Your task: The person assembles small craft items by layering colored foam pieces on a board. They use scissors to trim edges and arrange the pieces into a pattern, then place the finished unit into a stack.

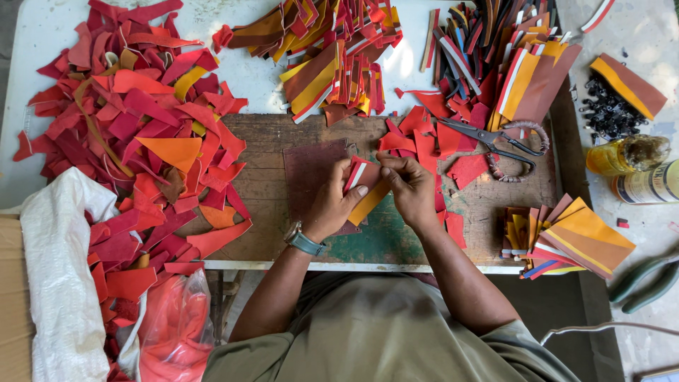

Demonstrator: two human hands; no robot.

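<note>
While the worktop (297,233) lies under heaps of cut leather, a big pile of red scraps (134,141) covers its left side. A dark red leather sheet (311,170) lies in the middle. Just above it, the left hand (332,205) and the right hand (410,187) both pinch a small stack of red and yellow leather strips (368,187). Scissors (495,141) lie near, to the right.
</note>
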